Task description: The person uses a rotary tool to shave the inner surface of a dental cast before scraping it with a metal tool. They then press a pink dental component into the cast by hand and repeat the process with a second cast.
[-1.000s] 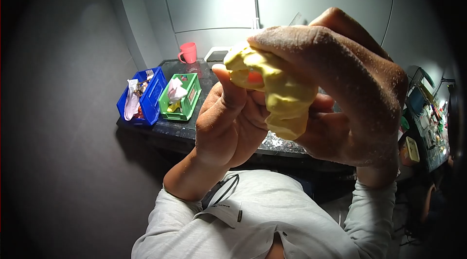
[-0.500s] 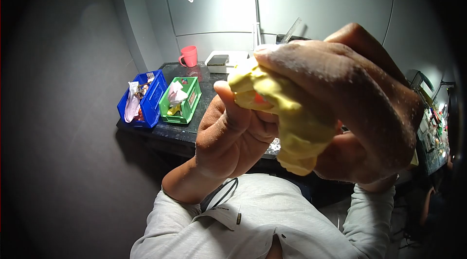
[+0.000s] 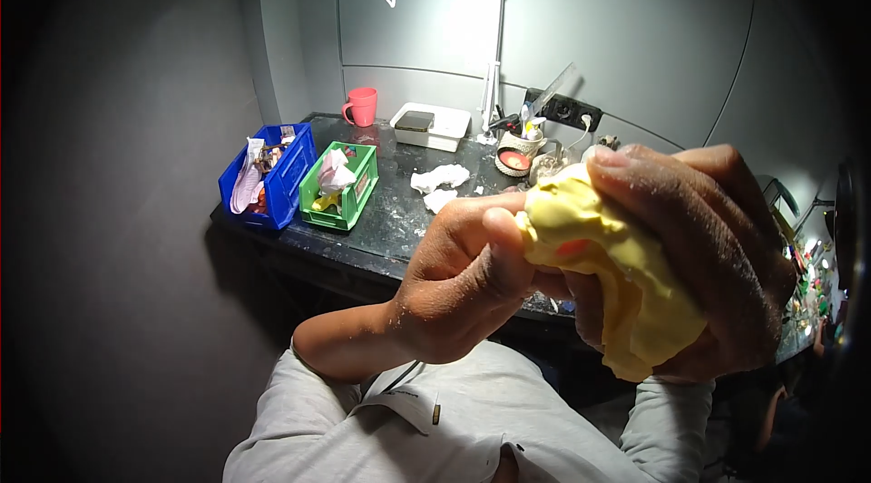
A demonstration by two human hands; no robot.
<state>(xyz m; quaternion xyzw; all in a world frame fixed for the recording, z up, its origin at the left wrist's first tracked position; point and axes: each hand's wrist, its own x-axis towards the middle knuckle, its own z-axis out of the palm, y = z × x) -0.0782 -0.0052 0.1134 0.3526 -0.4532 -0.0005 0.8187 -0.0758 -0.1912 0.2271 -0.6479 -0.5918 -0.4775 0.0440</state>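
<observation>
Held up close to the camera is a soft, lumpy yellow piece of putty-like material (image 3: 649, 288) with an uneven lower edge. A small orange-red patch (image 3: 572, 248) shows in a hollow on its side. My right hand (image 3: 712, 229) is wrapped round its top and right side, thumb on the upper edge. My left hand (image 3: 467, 279) pinches its left edge between thumb and fingers. Some of the fingertips are hidden behind the yellow piece. Pale dust or flecks dot the skin of both hands.
On the black table (image 3: 376, 227) stand a blue bin (image 3: 290, 184) and a green bin (image 3: 360, 197) with odds and ends. Behind are a red mug (image 3: 363, 107), a white tray (image 3: 445, 131) holding a phone, crumpled white tissue (image 3: 440, 178), a lamp arm (image 3: 497, 39) and a power strip (image 3: 564, 111).
Both hands have shifted right and down with the yellow piece, still gripping it. The view has moved, so the tissue and the power strip now show behind them.
</observation>
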